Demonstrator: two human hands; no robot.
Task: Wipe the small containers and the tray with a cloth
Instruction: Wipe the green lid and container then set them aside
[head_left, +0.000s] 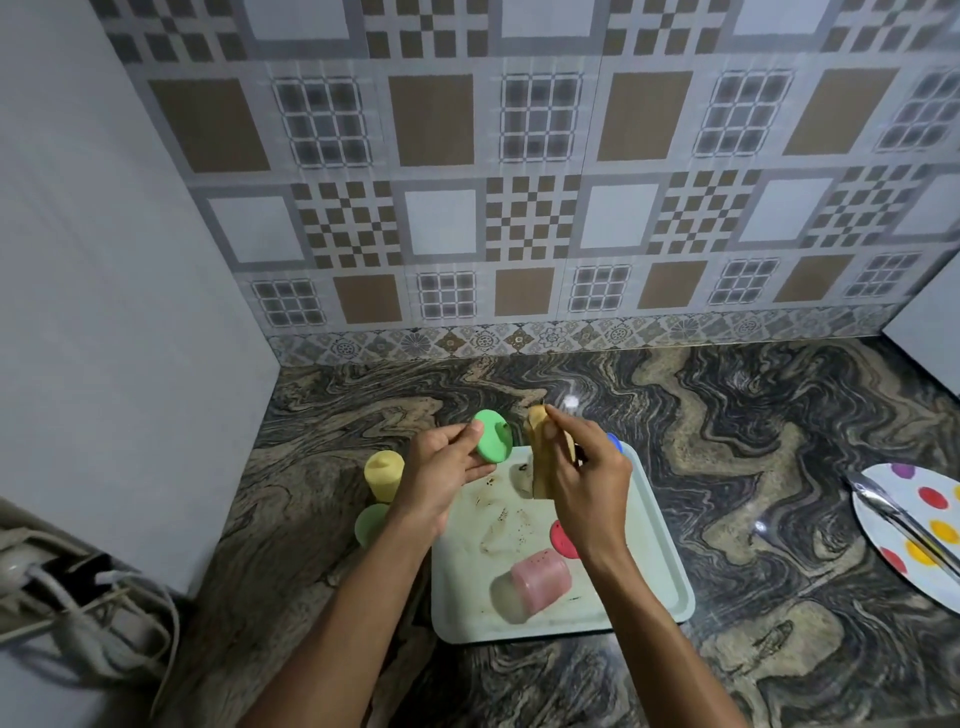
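My left hand (441, 470) holds a round green lid (492, 436) above the far left corner of the pale green tray (660, 545). Close to its right, my right hand (587, 480) grips a yellowish cloth (543, 457) that hangs down over the stained tray. A pink container (540, 579) lies on its side on the tray, with a red lid (561, 540) beside it, partly under my right wrist. A blue piece (614, 441) peeks out behind my right hand. Left of the tray stand a yellow container (383, 473) and a green container (371, 522).
The patterned stone counter (727, 415) runs back to a tiled wall. A white plate with coloured dots (914, 525) holding metal tongs (898, 514) lies at the right edge. Cables and a plug (62, 587) sit at the lower left beside a grey wall.
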